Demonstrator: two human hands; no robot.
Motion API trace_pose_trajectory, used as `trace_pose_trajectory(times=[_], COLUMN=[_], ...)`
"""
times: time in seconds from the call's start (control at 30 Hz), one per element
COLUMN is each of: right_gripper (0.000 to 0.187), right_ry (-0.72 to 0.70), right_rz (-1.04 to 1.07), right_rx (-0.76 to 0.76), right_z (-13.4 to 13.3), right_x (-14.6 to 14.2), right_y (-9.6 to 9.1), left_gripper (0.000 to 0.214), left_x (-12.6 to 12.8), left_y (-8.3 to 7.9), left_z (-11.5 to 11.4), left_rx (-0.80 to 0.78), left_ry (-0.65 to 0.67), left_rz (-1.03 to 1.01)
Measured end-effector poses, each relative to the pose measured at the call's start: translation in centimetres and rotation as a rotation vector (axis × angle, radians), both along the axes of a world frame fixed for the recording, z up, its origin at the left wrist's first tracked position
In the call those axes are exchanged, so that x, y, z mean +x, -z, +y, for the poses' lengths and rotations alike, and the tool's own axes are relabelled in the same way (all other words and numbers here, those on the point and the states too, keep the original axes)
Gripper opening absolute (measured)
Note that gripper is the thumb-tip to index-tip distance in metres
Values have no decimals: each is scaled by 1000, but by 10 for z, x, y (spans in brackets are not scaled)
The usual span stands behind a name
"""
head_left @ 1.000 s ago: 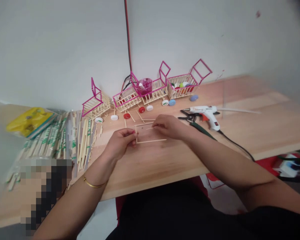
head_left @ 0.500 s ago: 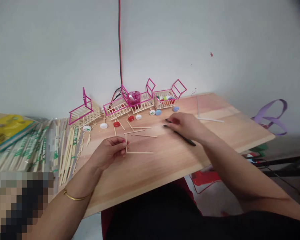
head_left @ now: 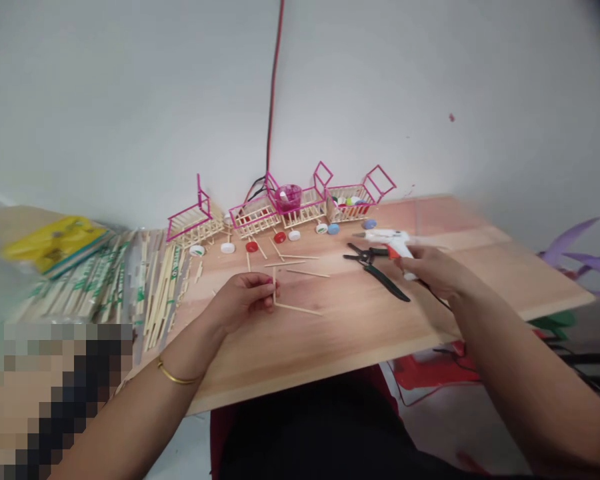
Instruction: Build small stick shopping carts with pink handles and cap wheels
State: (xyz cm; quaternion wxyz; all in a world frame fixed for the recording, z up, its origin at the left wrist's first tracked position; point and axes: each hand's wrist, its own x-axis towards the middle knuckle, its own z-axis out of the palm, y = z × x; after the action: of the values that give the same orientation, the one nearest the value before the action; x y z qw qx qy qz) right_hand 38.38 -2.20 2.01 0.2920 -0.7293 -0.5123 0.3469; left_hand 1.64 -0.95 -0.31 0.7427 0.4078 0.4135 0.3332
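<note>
My left hand [head_left: 250,293] pinches a thin wooden stick [head_left: 274,275] between thumb and fingers. Its lower end meets another wooden stick [head_left: 300,309] at a corner; whether they are joined I cannot tell. On the right, my right hand [head_left: 433,270] is closed around the handle of a white hot glue gun [head_left: 387,237] with an orange trigger, its nozzle pointing left. Just left of and below the glue gun lie cutting pliers [head_left: 386,283] with dark handles, apart from the hand. A few loose sticks [head_left: 307,273] lie beyond my left hand.
Stick-built carts with pink rims [head_left: 195,223] and bottle-cap wheels [head_left: 227,248] line the back of the wooden board [head_left: 260,367]. A pink cup [head_left: 288,197] sits among them. Bundled sticks [head_left: 90,273] and a yellow packet [head_left: 55,243] are at left, a purple ribbon [head_left: 580,250] at right.
My right hand has moved right from the pliers and now holds the glue gun. The pliers lie on the board. My left hand keeps its stick; the whole view has shifted.
</note>
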Motion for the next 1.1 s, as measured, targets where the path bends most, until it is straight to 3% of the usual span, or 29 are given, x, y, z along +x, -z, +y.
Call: trace_pose_trajectory(times=[0.1,0.2,0.3,0.43,0.6,0.7,0.87,1.1], right_gripper=[41,43,38,38,35,28,32,33], right_ry=[-45,-198,-275,-316,-360,-390,-496,-602], right_rz=[368,611,711,678,547,366,244,63], right_rx=[107,32,-7,7,-4,-5,-53,42], right_z=[-2,1,10,24,30,29,28,27], right_x=[-25,-62,-96,-116,-113,-112,-111,-112], right_y=[-12,-23,-25,-8,11,10,9,11], left_gripper=[26,28,30,31,32,31,32,30], left_x=[1,1,0,-3,-3,-2,-2,-2], left_y=[-2,-3,-4,-1,6,7,8,7], left_z=[-1,-1,0,3,7,7,7,7], left_rx=[-31,-62,-84,-105,-110,-111,-101,-115], left_ry=[1,-16,-43,-70,-95,-97,-104,-94], left_rz=[-34,-60,-72,-84,-90,-85,-83,-95])
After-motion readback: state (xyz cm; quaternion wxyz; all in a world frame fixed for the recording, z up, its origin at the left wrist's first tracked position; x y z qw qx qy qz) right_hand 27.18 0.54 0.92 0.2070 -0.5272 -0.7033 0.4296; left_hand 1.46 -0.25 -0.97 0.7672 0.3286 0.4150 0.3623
